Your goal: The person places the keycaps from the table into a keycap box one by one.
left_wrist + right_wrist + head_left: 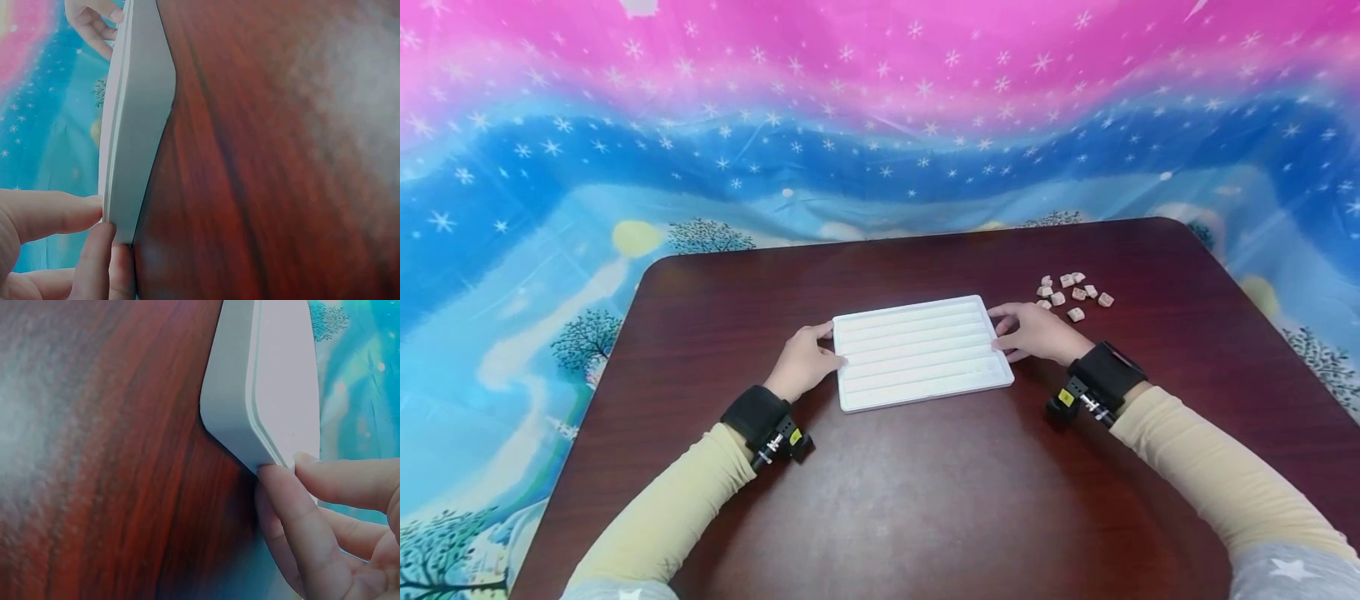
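A white rectangular tray (921, 352) with long parallel ridges lies on the dark wooden table, its right end turned slightly away from me. My left hand (805, 362) grips its left short side, thumb on the rim and fingers against the outer wall. On the opposite short side my right hand (1037, 333) pinches the edge the same way. In the left wrist view the tray's pale side wall (140, 119) stands close over the wood. The right wrist view shows the thumb on top of the rim (253, 394) near a rounded corner.
Several small cream-coloured tiles (1077, 294), some with marks on them, lie scattered beyond my right hand. The reddish-brown table (910, 492) has rounded far corners. Behind it hangs a pink and blue cloth (865, 125) printed with snowflakes and trees.
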Available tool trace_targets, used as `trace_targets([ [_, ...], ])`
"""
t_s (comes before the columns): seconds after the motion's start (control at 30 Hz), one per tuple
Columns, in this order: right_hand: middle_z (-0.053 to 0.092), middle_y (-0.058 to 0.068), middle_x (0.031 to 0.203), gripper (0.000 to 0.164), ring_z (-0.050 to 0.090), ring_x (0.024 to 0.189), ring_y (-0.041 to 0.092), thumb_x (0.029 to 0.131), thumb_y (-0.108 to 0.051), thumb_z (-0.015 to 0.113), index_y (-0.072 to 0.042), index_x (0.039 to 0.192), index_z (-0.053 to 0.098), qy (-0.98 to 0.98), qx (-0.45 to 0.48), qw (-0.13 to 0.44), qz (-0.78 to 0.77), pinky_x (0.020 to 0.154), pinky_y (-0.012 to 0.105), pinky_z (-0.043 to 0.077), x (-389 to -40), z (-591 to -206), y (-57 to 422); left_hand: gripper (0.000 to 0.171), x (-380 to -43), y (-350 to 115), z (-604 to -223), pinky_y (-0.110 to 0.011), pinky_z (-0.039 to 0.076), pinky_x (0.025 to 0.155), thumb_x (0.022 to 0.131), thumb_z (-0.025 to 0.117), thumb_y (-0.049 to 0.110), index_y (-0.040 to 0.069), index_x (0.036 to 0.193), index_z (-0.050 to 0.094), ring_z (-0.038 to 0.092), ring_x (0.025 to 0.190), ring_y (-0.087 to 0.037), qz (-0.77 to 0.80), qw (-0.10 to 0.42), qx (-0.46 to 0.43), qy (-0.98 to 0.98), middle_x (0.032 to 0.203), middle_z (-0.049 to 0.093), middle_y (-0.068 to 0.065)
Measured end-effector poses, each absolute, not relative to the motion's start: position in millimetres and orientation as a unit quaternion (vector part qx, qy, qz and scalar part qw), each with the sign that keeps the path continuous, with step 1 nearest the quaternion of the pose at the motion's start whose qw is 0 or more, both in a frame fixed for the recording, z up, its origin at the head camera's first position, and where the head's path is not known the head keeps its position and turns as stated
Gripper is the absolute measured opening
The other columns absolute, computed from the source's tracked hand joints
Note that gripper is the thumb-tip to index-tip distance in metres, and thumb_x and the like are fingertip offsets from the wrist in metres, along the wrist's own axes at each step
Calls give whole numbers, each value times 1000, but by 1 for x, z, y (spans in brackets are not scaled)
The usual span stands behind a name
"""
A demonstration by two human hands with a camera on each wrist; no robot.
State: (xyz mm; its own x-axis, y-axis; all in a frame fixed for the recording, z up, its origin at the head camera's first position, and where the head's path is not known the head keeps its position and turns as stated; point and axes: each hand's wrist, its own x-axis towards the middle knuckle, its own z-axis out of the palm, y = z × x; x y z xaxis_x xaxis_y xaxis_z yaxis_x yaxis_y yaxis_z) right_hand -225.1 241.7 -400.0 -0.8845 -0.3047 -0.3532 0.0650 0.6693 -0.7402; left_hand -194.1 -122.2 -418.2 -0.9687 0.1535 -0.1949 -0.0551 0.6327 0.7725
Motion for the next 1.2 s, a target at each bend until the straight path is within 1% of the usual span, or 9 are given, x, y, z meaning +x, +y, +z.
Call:
trace_targets([
  [0.23,58,25,111,65,70,89,27,95,2,70,12,150,38,886,-69,226,-398,76,39,60,-222,-400,242,73,-192,-120,-419,-36,52,84,91,75,4,-5,154,40,65,104,-28,424,116,22,898,143,51,-22],
  [0.6,62,24,109,63,69,93,27,95,0,70,15,148,40,895,-98,228,-372,79,38,59,-228,-401,246,73,-192,-122,-421,-36,53,83,92,75,5,-4,155,39,66,104,-28,425,114,32,897,144,50,-22],
  [0.7,64,23,109,60,70,91,27,95,-2,71,15,146,44,903,-115,227,-347,78,38,59,-230,-396,248,74,-192,-121,-422,-36,53,84,92,75,5,-4,155,38,66,104,-28,426,115,32,897,144,49,-22],
  [0.87,68,22,110,47,71,85,27,96,-4,70,11,138,57,920,-139,196,-311,74,39,58,-231,-382,257,75,-190,-120,-422,-36,53,85,92,75,5,-4,156,37,65,105,-28,428,121,32,895,145,48,-23],
  [0.9,69,21,111,45,70,84,27,96,-4,70,10,137,59,923,-144,186,-305,72,39,56,-231,-379,259,75,-189,-120,-422,-36,53,84,92,75,5,-4,156,37,65,105,-28,429,121,31,895,145,48,-23],
  [0.97,69,20,113,43,67,76,28,96,-5,70,6,137,61,929,-144,169,-297,64,38,53,-231,-371,265,75,-189,-120,-422,-36,53,85,92,75,5,-4,156,37,65,105,-28,428,120,30,895,145,48,-23],
  [1.07,68,19,115,43,61,71,31,97,-6,69,4,137,62,930,-141,156,-301,55,39,49,-230,-361,276,75,-188,-121,-421,-36,52,86,92,76,5,-5,155,38,64,105,-28,423,118,27,898,144,49,-22],
  [1.13,68,19,114,42,63,70,33,97,-6,69,4,138,61,930,-137,148,-308,55,40,51,-231,-357,285,74,-188,-121,-421,-35,52,86,91,76,6,-5,155,39,63,105,-27,419,115,26,900,143,50,-22],
  [1.2,68,20,113,41,65,78,32,98,-7,68,5,137,62,932,-137,137,-307,60,38,53,-232,-354,294,74,-188,-121,-420,-35,51,85,92,76,7,-4,155,39,63,104,-27,415,113,23,902,144,49,-22],
])
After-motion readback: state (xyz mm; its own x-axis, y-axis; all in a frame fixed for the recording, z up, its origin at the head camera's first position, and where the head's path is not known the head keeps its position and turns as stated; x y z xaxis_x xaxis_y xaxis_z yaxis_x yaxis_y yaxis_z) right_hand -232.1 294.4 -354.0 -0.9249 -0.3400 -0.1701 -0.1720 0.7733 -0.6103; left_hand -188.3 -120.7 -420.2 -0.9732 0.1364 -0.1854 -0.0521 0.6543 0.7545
